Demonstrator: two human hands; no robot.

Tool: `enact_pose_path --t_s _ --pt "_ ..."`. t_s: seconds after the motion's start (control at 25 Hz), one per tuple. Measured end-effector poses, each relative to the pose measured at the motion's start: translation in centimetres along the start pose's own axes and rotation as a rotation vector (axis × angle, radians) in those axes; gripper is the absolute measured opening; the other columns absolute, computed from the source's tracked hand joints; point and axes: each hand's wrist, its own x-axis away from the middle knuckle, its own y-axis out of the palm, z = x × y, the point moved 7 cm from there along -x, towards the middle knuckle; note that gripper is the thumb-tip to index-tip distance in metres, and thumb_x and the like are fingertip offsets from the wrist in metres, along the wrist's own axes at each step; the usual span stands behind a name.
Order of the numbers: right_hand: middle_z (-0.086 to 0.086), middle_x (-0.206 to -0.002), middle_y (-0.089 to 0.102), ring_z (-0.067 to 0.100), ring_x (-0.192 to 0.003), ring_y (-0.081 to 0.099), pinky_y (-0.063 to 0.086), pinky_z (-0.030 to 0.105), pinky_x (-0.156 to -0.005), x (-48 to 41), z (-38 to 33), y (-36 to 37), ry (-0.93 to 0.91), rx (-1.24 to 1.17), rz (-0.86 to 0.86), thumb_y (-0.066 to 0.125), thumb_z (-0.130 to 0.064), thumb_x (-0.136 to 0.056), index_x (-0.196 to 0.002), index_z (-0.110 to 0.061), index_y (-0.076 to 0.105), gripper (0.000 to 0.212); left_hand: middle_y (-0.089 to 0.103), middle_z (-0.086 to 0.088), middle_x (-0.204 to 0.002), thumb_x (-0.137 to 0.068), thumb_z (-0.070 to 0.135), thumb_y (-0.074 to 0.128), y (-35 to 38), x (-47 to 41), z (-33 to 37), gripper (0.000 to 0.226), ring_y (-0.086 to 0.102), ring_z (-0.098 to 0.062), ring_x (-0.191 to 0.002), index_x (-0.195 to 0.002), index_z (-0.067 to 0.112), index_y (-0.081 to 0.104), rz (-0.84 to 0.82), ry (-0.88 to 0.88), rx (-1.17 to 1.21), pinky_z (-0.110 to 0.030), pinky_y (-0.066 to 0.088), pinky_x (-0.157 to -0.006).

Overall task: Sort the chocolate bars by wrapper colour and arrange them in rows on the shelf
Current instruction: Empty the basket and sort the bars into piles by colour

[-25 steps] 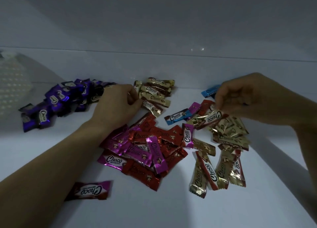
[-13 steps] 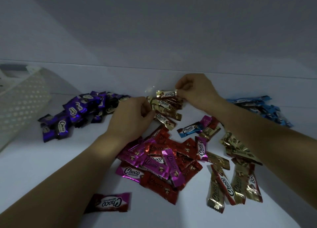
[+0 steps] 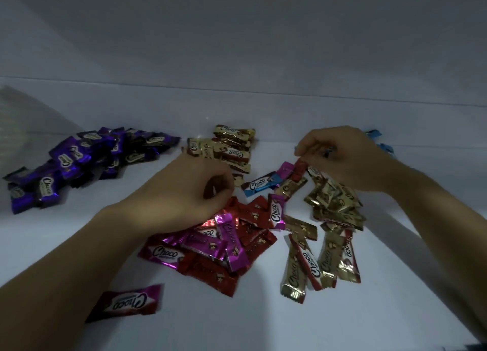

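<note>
Chocolate bars lie in heaps on a white shelf (image 3: 258, 324). A purple heap (image 3: 79, 160) sits at the back left and a gold heap (image 3: 232, 147) at the back middle. Blue bars (image 3: 385, 148) peek out behind my right hand. A red and pink heap (image 3: 245, 234) fills the middle, with loose gold bars (image 3: 332, 200) to its right. My left hand (image 3: 184, 192) rests curled on the red and pink heap, with nothing visible inside it. My right hand (image 3: 342, 158) pinches the upper end of a red bar (image 3: 300, 169).
A single blue bar (image 3: 259, 187) lies between my hands. One pink bar (image 3: 129, 300) lies alone near the front edge, beside my left forearm. A pale perforated basket (image 3: 10, 129) shows blurred at the far left. The shelf's back wall rises right behind the heaps.
My right hand left the back gold heap, where it set a gold bar, and swung right to the mixed bars. My left hand drew back slightly from the gold heap.
</note>
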Motion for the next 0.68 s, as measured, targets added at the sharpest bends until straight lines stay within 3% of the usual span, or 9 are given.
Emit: enact_pose_path --t_s 0.12,0.28,0.4,0.48,0.6,0.68 --pt "-0.019 -0.089 0.071 0.002 -0.086 0.068 0.053 0.016 -0.073 1.7 1.0 -0.9 -0.027 -0.015 -0.094 0.06 0.0 -0.096 -0.102 -0.027 0.074 0.03 0.068 0.023 -0.089 -0.092 0.035 0.062 0.8 0.2 1.1 0.009 0.062 0.006 -0.087 -0.096 0.037 0.07 -0.076 0.009 0.026 -0.013 0.05 -0.071" --pt "-0.028 -0.08 0.064 -0.006 -0.07 0.061 0.043 0.01 -0.063 2.7 1.2 -1.5 -0.02 0.029 -0.085 0.056 -0.003 -0.098 -0.106 -0.028 0.072 0.03 0.063 0.023 -0.095 -0.093 0.037 0.059 1.4 -0.7 1.9 0.01 0.059 0.004 -0.093 -0.099 0.039 0.067 0.004 0.003 0.012 -0.011 0.045 -0.069" --pt "-0.02 -0.097 0.067 -0.003 -0.089 0.063 0.046 0.011 -0.074 2.2 0.3 -0.2 -0.06 0.037 0.016 0.058 -0.02 -0.101 -0.115 -0.025 0.071 0.02 0.063 0.013 -0.111 -0.095 0.035 0.061 2.1 -1.8 2.4 0.024 0.056 -0.003 -0.103 -0.117 0.029 0.067 0.084 0.015 -0.118 -0.02 0.044 -0.082" --pt "-0.015 -0.098 0.067 -0.003 -0.09 0.061 0.044 0.008 -0.075 1.7 0.0 1.5 -0.068 0.045 0.005 0.058 -0.027 -0.1 -0.119 -0.025 0.07 0.022 0.061 0.007 -0.116 -0.094 0.038 0.063 2.7 -2.4 2.1 0.032 0.054 -0.009 -0.106 -0.124 0.027 0.066 0.076 -0.058 -0.193 -0.025 0.042 -0.085" --pt "-0.014 -0.095 0.06 -0.003 -0.085 0.058 0.04 0.008 -0.074 1.0 -0.6 2.9 -0.072 0.068 -0.011 0.059 -0.032 -0.099 -0.124 -0.025 0.068 0.027 0.054 0.008 -0.106 -0.091 0.038 0.068 3.1 -2.6 2.0 0.019 0.05 -0.009 -0.101 -0.109 0.03 0.07 0.043 -0.11 -0.19 -0.026 0.038 -0.08" --pt "-0.007 -0.101 0.06 0.003 -0.092 0.055 0.042 0.018 -0.08 0.5 -1.2 3.6 -0.11 0.119 -0.045 0.058 -0.035 -0.099 -0.126 -0.026 0.067 0.029 0.051 0.01 -0.103 -0.089 0.035 0.071 3.1 -2.6 2.1 0.011 0.049 -0.008 -0.099 -0.1 0.032 0.069 0.042 -0.105 -0.146 -0.025 0.037 -0.08"
